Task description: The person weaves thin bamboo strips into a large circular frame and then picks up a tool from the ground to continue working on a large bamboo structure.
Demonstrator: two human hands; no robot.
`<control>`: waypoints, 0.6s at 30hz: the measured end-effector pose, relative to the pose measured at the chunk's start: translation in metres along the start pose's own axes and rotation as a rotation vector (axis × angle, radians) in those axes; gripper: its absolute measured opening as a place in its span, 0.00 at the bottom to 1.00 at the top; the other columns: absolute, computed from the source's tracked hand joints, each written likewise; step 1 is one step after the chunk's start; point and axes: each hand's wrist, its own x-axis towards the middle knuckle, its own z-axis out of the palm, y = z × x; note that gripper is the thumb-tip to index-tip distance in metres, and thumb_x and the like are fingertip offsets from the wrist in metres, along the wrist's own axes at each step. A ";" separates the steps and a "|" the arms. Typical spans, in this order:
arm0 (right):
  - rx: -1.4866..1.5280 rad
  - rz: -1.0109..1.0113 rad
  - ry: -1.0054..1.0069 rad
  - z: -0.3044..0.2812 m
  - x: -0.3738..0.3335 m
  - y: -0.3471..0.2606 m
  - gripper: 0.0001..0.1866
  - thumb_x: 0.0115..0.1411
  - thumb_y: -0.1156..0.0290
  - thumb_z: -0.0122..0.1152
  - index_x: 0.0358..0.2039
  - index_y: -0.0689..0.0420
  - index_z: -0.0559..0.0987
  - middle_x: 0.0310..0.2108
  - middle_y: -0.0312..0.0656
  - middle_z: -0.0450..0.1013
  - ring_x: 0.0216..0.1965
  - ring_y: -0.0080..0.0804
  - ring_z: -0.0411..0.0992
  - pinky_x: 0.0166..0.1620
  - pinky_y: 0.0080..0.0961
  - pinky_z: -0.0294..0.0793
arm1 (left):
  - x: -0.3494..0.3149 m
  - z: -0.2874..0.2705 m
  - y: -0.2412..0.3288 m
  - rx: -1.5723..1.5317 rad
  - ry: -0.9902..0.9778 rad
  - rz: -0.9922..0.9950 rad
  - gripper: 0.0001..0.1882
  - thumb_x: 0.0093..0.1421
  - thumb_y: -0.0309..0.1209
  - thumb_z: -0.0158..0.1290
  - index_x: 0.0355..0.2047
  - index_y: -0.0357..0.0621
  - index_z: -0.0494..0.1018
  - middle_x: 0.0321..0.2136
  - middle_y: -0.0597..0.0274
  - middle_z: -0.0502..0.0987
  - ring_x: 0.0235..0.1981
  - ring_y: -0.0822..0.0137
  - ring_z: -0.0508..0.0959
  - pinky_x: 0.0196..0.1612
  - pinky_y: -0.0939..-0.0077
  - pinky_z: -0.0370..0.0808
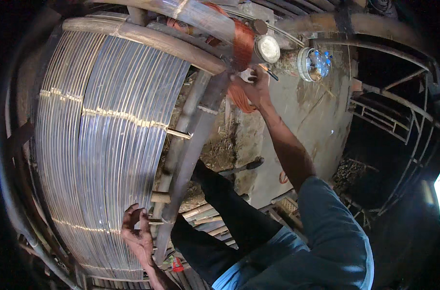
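My left hand [137,237] is beside the lower right edge of a broad sheet of narrow slats [118,154]. Its fingers are loosely bent, with the thumb apart from them and nothing visible between. Pale bands run across the slats. Up at the frame's corner, my right hand [255,89] has its fingers curled in by a bundle of orange cord [240,99]. Something small and white [248,75] shows at these fingers; what they grip is too unclear to tell. More orange cord [242,46] is wound round the pole just above.
A thick wooden beam [193,140] runs along the sheet's right side, and a rounded pole [147,41] along its top. Beyond my right hand are a round pale-topped container [268,49], a knife-like tool [269,72] and a bucket with clear plastic bottles [304,65].
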 end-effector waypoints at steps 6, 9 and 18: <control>0.340 0.127 0.086 -0.004 0.010 0.025 0.17 0.58 0.59 0.79 0.34 0.59 0.82 0.39 0.36 0.78 0.40 0.23 0.73 0.42 0.30 0.75 | -0.025 0.045 -0.004 -0.064 -0.110 0.094 0.17 0.65 0.30 0.60 0.51 0.34 0.78 0.40 0.54 0.84 0.40 0.63 0.83 0.44 0.69 0.78; -0.208 -0.346 0.258 -0.034 0.006 0.042 0.14 0.64 0.60 0.74 0.35 0.56 0.81 0.32 0.32 0.78 0.35 0.21 0.73 0.39 0.28 0.73 | -0.038 0.067 0.006 0.096 -0.176 0.143 0.13 0.66 0.29 0.56 0.47 0.35 0.79 0.39 0.52 0.84 0.40 0.64 0.83 0.45 0.64 0.79; -0.183 0.051 -0.277 -0.124 -0.112 0.005 0.15 0.67 0.61 0.70 0.45 0.57 0.78 0.29 0.33 0.75 0.34 0.21 0.74 0.40 0.26 0.75 | -0.108 0.042 -0.094 -0.138 -0.205 0.136 0.15 0.67 0.27 0.54 0.52 0.33 0.76 0.37 0.51 0.84 0.39 0.64 0.84 0.40 0.71 0.80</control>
